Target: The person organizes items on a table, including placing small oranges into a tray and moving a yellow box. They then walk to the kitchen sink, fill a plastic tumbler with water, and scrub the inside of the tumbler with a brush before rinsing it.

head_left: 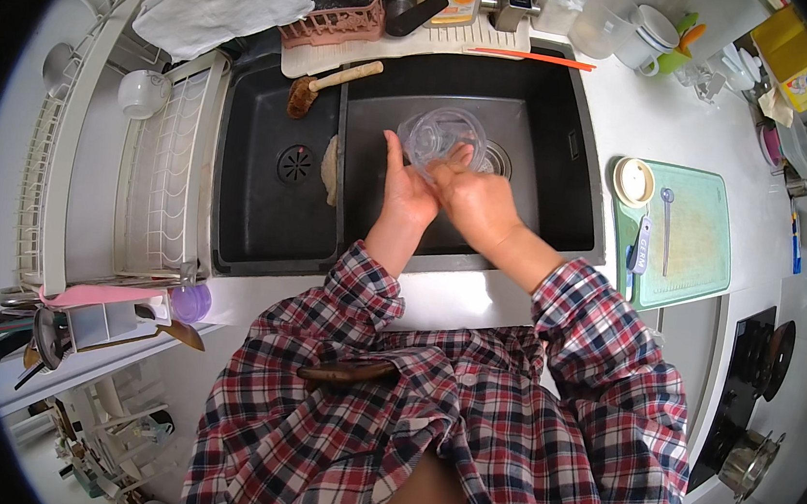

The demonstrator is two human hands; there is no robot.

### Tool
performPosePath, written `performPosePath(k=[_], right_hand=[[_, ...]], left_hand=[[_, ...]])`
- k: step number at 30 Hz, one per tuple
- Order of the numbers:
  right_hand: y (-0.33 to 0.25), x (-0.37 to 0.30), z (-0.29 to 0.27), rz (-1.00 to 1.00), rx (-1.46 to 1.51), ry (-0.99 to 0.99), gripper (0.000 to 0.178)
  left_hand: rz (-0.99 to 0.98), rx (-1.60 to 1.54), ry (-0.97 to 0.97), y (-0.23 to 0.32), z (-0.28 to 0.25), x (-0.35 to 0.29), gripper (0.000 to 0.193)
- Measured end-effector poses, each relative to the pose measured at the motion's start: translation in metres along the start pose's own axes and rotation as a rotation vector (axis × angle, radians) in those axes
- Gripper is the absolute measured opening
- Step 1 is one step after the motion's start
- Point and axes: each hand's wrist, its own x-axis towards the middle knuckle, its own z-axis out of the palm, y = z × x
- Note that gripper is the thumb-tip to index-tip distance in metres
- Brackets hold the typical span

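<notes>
Above the larger basin of a dark sink (559,201) I hold a clear plastic cup (440,127), tilted, with its round opening facing away from me. My left hand (407,194) is at its near left side, palm turned up and thumb sticking out. Most of that hand's fingers are hidden by the cup and the other hand. My right hand (477,199) has its fingers bent against the cup's near right side; one finger shows by the clear wall. Beneath the cup a metal drain (497,160) is partly visible.
A wooden-handled brush (347,77) lies across the sink divider, near a pale cloth-like piece (330,169). Behind stand a pink basket (336,20) and bottles; red chopsticks (534,58) lie there. At right, a green cutting board (696,237) carries a round lid (634,181). Left is a dish rack (163,175).
</notes>
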Motion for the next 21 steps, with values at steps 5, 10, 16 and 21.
performPosePath(k=[5,10,16,21], right_hand=[[-0.024,0.004,0.001,0.354,0.446,-0.244,0.03],[-0.023,0.014,-0.026,0.567,0.97,-0.698,0.065],[0.013,-0.001,-0.019,0.04,-0.042,-0.748,0.062],[0.025,0.001,-0.031,-0.353,-0.666,-0.53,0.055]], left_hand=[[0.089,-0.001,-0.02,-0.006,-0.006,0.001,0.081],[0.026,-0.112,0.199,-0.004,-0.012,0.008,0.061],[-0.028,0.044,0.099,0.0,-0.029,0.02,0.052],[0.003,0.131,0.169,0.0,-0.03,0.021,0.049]])
